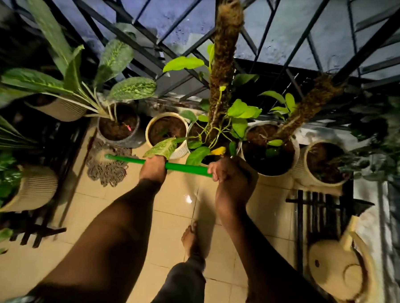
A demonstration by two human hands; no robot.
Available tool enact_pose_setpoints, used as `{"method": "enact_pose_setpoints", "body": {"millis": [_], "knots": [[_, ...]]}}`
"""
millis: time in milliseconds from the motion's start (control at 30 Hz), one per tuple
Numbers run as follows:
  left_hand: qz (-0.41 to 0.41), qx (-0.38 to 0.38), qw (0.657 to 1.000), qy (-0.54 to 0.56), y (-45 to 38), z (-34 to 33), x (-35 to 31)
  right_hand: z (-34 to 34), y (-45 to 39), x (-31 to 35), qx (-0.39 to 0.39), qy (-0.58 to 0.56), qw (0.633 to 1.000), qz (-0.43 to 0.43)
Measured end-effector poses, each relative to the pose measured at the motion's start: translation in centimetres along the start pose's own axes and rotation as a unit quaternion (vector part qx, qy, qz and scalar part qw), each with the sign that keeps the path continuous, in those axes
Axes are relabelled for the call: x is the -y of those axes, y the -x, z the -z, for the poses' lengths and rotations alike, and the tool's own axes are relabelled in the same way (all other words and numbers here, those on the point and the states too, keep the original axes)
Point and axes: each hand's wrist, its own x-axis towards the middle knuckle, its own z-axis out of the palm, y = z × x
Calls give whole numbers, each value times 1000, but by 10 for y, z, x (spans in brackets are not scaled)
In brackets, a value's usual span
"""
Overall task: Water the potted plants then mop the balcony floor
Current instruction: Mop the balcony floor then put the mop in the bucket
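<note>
Head view, hidden or unclear items:
- Mop handle, green: running roughly level across the middle; the stretches inside both fists are being covered, and its near end is vanishing behind the right hand.
- Mop head, grey-brown strands: lying on the floor tiles at the foot of the grey pot; the joint with the handle is blurring out.
- Row of plant pots along the railing: a cream pot, a ribbed white pot largely screened by leaves, a large white pot and a ribbed pot at right. Two moss poles are rising out of frame at the top.
- Left-edge plants and a ribbed pot on a dark rack: smeared by motion and cut by the frame.
- Watering can, cream: sitting at lower right on a dark slatted stand, blurred, spout pointing up.
- A bare foot is showing between the forearms; the other is out of sight.

Hands:
- Left hand: arm reaching forward, grip wrapping fully around the handle farther down toward the mop head, knuckles up.
- Right hand: grip curling tight around the upper end of the handle, wrist bending, sitting just before the large white pot
</note>
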Motion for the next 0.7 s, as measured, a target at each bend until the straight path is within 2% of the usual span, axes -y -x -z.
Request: {"method": "enact_pose_setpoints", "body": {"millis": [233, 367, 533, 700], "knots": [[-22, 35, 999, -29, 56, -20, -94, 85, 13, 67, -11, -15, 1000, 4], [-33, 46, 998, -34, 99, -45, -174, 162, 22, 117, -44, 2, 999, -5], [-71, 62, 992, -82, 150, -72, -283, 254, 31, 192, -93, -44, 995, 8], [-72, 60, 995, -28, 187, -83, -376, 323, 29, 255, -105, -67, 992, 28]]}}
